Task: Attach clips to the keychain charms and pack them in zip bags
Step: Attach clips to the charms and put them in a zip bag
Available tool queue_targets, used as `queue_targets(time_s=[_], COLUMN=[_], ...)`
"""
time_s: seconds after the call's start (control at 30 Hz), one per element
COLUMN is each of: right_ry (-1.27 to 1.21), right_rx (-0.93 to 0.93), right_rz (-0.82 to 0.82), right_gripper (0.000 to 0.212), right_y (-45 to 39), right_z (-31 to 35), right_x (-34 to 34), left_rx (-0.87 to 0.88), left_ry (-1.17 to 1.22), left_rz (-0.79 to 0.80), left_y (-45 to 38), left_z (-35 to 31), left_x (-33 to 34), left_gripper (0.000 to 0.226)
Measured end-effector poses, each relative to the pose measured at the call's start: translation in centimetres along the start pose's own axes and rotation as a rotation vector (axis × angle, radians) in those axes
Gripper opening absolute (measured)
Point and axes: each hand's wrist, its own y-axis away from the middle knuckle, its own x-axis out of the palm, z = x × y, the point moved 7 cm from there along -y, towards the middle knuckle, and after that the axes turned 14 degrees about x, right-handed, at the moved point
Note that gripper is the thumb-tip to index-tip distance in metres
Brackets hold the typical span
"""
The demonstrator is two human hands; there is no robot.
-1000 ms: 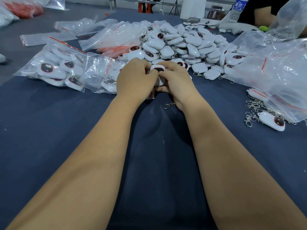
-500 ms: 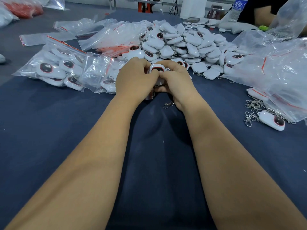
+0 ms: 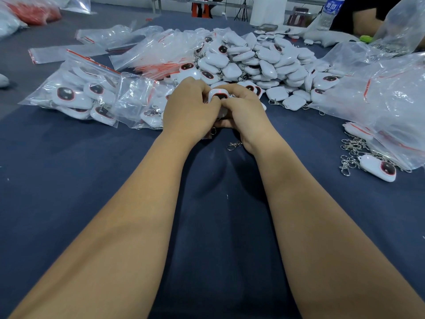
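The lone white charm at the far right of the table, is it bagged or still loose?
Loose. The charm lies bare on the blue table, outside the clear bag beside it, next to metal clips.

Only print in view: a water bottle (image 3: 329, 12) at the far right edge of the table has a blue label with white characters, too blurred to read. No other text, brand, number or sign legible. The white charms (image 3: 253, 58) in the heap show dark oval faces with red rims, no lettering. The clear zip bags (image 3: 76, 88) carry red seal strips, no printing that can be made out.
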Motion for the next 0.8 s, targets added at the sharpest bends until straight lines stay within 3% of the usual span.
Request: queue_targets(time_s=[0.33, 0.43, 0.6, 0.7, 0.8], right_ry=[0.061, -0.108, -0.513, -0.44, -0.188], right_rx=[-0.222, -0.189, -0.12, -0.113, -0.125], right_rz=[-0.198, -0.264, -0.097, -0.052, -0.146], right_gripper=[0.008, 0.005, 0.013, 0.02, 0.022], right_y=[0.8, 0.9, 0.7, 0.8, 0.7], right_z=[1.2, 1.3, 1.4, 1.3, 0.8], right_x=[-1.2, -2.2, -1.9, -0.9, -0.7], left_rx=[-0.055, -0.108, -0.139, -0.142, -0.14], left_ry=[0.259, 0.306, 0.357, 0.365, 0.362], left_rz=[-0.156, -0.205, -0.247, -0.261, -0.323], left_y=[0.3, 0.3, 0.3, 0.3, 0.4], left_z=[-0.3, 0.5, 0.9, 0.7, 0.6], left_x=[-2.1, -2.4, -2.5, -2.5, -3.1], left_gripper=[0.021, 0.021, 0.027, 0.025, 0.025])
